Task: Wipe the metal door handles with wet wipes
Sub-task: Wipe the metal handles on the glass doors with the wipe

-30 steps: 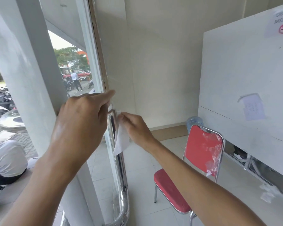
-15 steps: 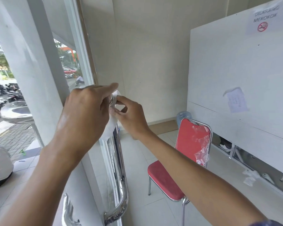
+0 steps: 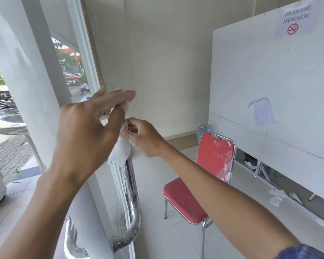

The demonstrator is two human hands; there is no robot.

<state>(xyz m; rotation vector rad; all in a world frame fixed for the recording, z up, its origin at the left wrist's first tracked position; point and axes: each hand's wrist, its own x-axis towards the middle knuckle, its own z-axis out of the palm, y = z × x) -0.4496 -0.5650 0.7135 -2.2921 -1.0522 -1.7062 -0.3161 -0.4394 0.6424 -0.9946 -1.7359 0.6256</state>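
A shiny metal door handle [image 3: 132, 200] runs down the edge of the glass door and curves in at its foot. A white wet wipe [image 3: 120, 151] hangs over its upper part. My right hand [image 3: 143, 136] pinches the top of the wipe against the handle. In front of the handle's top, my left hand [image 3: 88, 131] is raised with its fingers spread and straight, hiding that end. A second metal handle [image 3: 72, 238] shows on the outer side of the door, low left.
A red chair [image 3: 200, 184] with a chrome frame stands just right of the door. Behind it is a white board wall [image 3: 269, 81] with a no-smoking sign. A white pillar [image 3: 26, 71] stands outside the glass. Tiled floor lies below.
My left hand has let go of the handle top and opened its fingers. My right hand stays pinched on the wipe, which now hangs lower over the handle.
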